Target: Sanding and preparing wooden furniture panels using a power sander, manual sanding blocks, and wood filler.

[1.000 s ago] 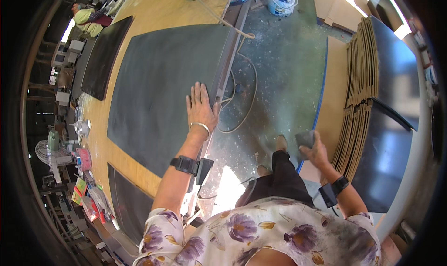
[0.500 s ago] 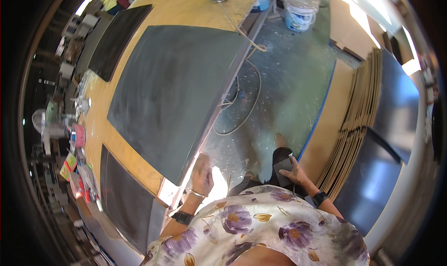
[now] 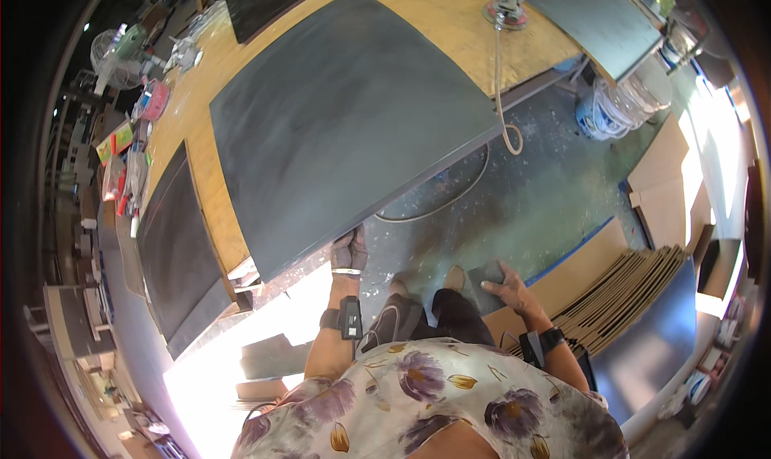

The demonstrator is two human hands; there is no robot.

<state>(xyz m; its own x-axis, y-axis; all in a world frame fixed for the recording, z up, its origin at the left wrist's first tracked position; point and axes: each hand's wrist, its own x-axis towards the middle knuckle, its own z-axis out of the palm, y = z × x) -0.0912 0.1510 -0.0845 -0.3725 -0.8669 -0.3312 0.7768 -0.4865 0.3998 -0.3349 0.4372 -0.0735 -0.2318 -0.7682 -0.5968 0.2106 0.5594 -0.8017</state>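
Observation:
A large dark grey panel [image 3: 353, 122] lies flat on a yellowish worktable [image 3: 189, 130], with smeared, dusty marks across its face. Close against its near edge is my left hand [image 3: 349, 252], greyed with dust; the fingers run up to the edge and are partly hidden, so whether they grip it is unclear. My right hand [image 3: 514, 292], held low over the floor to the right, has its thumb and fingers on a flat, dark grey rectangular piece that looks like a sanding sheet [image 3: 485, 289].
A round sander [image 3: 506, 11] with a pale hose sits at the table's far side. Other dark panels [image 3: 181, 242] lie around the large one. Stacked brown boards [image 3: 618, 286] stand at my right. A blue-and-white bucket [image 3: 598, 115] is on the floor beyond.
My view has turned, and the large panel now sits more squarely before me. My left hand has come up to the panel's near edge. The grey sheet remains in my right hand.

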